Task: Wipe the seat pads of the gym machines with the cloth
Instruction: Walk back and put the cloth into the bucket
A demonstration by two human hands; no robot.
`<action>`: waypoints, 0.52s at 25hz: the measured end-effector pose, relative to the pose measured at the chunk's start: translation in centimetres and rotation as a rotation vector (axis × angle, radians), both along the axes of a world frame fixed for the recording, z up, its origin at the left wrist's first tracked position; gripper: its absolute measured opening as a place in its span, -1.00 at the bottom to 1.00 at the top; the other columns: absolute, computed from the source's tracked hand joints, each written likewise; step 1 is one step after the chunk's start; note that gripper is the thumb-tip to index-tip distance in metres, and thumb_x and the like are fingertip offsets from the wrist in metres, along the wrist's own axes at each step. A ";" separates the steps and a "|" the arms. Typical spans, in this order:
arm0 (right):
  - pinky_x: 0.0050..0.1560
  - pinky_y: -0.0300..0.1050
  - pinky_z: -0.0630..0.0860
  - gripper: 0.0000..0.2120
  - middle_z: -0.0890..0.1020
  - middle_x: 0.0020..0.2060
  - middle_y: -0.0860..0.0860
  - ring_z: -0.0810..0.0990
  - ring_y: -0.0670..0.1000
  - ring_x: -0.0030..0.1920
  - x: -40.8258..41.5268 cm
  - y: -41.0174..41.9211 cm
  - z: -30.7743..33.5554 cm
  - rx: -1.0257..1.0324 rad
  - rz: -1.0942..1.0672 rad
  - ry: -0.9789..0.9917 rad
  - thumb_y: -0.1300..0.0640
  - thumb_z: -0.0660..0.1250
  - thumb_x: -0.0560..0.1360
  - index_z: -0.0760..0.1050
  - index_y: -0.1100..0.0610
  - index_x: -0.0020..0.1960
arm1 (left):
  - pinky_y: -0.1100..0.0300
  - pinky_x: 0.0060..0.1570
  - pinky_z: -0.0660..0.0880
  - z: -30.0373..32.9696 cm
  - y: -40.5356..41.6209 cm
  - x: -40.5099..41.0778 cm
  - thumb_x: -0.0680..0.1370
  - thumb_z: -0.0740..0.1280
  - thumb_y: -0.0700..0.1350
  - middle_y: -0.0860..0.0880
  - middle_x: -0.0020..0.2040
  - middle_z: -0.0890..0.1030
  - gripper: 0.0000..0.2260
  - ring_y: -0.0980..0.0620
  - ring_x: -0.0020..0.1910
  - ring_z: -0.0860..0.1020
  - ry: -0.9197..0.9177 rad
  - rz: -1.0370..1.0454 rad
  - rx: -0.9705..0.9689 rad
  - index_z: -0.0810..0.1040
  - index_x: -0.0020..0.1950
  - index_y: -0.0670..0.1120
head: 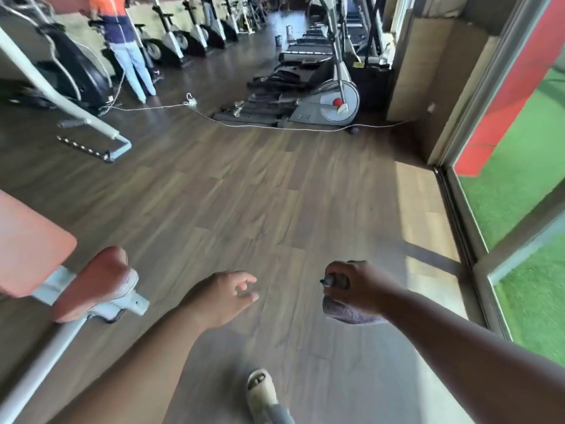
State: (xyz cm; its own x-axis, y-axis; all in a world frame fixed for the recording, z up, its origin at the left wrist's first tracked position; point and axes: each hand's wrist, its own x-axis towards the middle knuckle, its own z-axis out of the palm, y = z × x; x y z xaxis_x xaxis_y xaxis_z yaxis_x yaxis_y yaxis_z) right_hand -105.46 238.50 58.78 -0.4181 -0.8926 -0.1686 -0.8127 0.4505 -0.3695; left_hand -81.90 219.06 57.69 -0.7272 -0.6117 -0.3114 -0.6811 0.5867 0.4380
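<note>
My right hand (359,286) is closed around a grey cloth (351,313) that hangs below the fist, over bare floor. A small dark object also sticks out of that fist. My left hand (223,296) hovers open with fingers apart, holding nothing, a little right of a red seat pad (94,283) on a white metal frame at the lower left. A larger red pad (27,246) lies behind it at the left edge. Neither hand touches a pad.
A white cable (275,125) runs across the wooden floor ahead. Beyond it stand an elliptical trainer (333,102), treadmills and a row of exercise bikes (183,38). A person (125,47) stands at the upper left. A glass sliding door (477,209) lines the right side.
</note>
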 end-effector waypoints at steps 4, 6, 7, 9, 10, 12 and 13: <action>-0.11 -0.11 0.56 -0.73 0.56 -0.08 -0.17 0.57 -0.02 -0.10 -7.1 -12.4 1.1 0.002 -0.007 0.009 -0.25 0.34 0.46 0.49 -0.20 0.11 | 0.18 0.11 0.48 0.1 -12.1 -7.0 0.54 0.30 0.24 0.24 0.13 0.54 -0.67 0.21 0.06 0.54 -0.051 -0.034 0.011 0.49 0.29 0.25; -0.10 -0.10 0.56 -0.71 0.58 -0.06 -0.16 0.58 -0.01 -0.08 -10.4 -17.7 2.0 -0.017 -0.032 0.005 -0.25 0.34 0.47 0.50 -0.20 0.14 | 0.16 0.13 0.48 0.7 -18.1 -11.3 0.53 0.30 0.25 0.23 0.12 0.55 -0.65 0.20 0.06 0.55 -0.057 -0.058 0.011 0.49 0.30 0.25; -0.10 -0.10 0.56 -0.71 0.59 -0.04 -0.15 0.58 0.00 -0.07 -12.1 -20.1 2.3 -0.034 -0.044 0.006 -0.25 0.34 0.48 0.50 -0.20 0.15 | 0.15 0.13 0.49 1.1 -20.9 -13.6 0.52 0.31 0.25 0.23 0.11 0.55 -0.65 0.20 0.05 0.55 -0.041 -0.068 0.007 0.50 0.30 0.25; -0.12 -0.11 0.56 -0.71 0.61 -0.03 -0.14 0.59 -0.01 -0.08 -15.5 -24.1 2.4 -0.036 -0.074 -0.003 -0.25 0.34 0.48 0.50 -0.21 0.16 | 0.14 0.13 0.49 1.9 -25.6 -18.3 0.52 0.32 0.25 0.24 0.10 0.55 -0.66 0.20 0.04 0.54 -0.020 -0.082 0.010 0.50 0.28 0.25; -0.14 -0.12 0.56 -0.71 0.61 -0.03 -0.14 0.58 -0.02 -0.09 -17.2 -25.8 2.1 -0.023 -0.082 -0.011 -0.25 0.34 0.48 0.50 -0.21 0.16 | 0.13 0.14 0.49 2.2 -27.7 -20.5 0.53 0.32 0.24 0.24 0.10 0.54 -0.67 0.21 0.04 0.54 -0.013 -0.087 0.016 0.50 0.27 0.26; -0.18 -0.14 0.54 -0.71 0.61 -0.03 -0.15 0.58 -0.04 -0.11 -21.0 -29.3 1.6 0.020 -0.074 -0.009 -0.26 0.34 0.47 0.49 -0.22 0.15 | 0.12 0.15 0.49 2.3 -31.3 -24.7 0.52 0.31 0.24 0.26 0.10 0.54 -0.69 0.23 0.05 0.53 0.004 -0.090 0.041 0.50 0.26 0.28; -0.20 -0.15 0.52 -0.71 0.61 -0.02 -0.16 0.57 -0.04 -0.11 -23.1 -31.3 1.4 0.039 -0.062 -0.001 -0.26 0.33 0.47 0.49 -0.22 0.15 | 0.11 0.16 0.50 2.2 -33.1 -26.5 0.52 0.31 0.25 0.26 0.10 0.54 -0.68 0.24 0.06 0.53 0.010 -0.084 0.043 0.49 0.26 0.29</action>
